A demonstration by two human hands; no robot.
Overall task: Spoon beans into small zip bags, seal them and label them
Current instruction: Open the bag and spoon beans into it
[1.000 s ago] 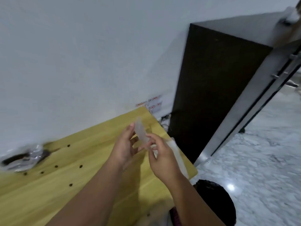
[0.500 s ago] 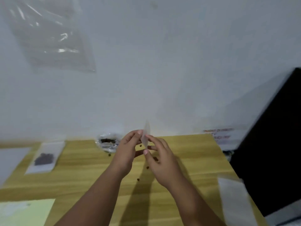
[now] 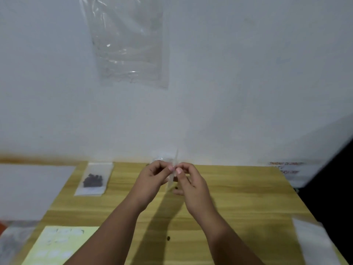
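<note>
Looks early in the job, judging by the layout. Counts one filled bag so far, lying flat on the tabletop to the left of the hands, dark beans heaped in its middle; carries no label that can be made out, and is too blurred to say whether the zip is pressed closed. Holds a second small zip bag up above the tabletop, near the back wall, turned edge-on to the camera so that only a thin translucent strip shows. Grips one side of its top with the curled fingers of the left hand, and pinches the other side between thumb and fingertip of the right hand. Reads as working the mouth apart ahead of filling, since no beans show inside, though cannot rule out pressing a seal. Shows no spoon anywhere. Leaves a loose bean lying on the wood between the forearms and another just below the held bag, so some tidying likely remains. Keeps the pale yellow label sheet at the lower left, well apart from both bags. Remaining, on this evidence: filling and sealing the held bag, then labelling both.
</note>
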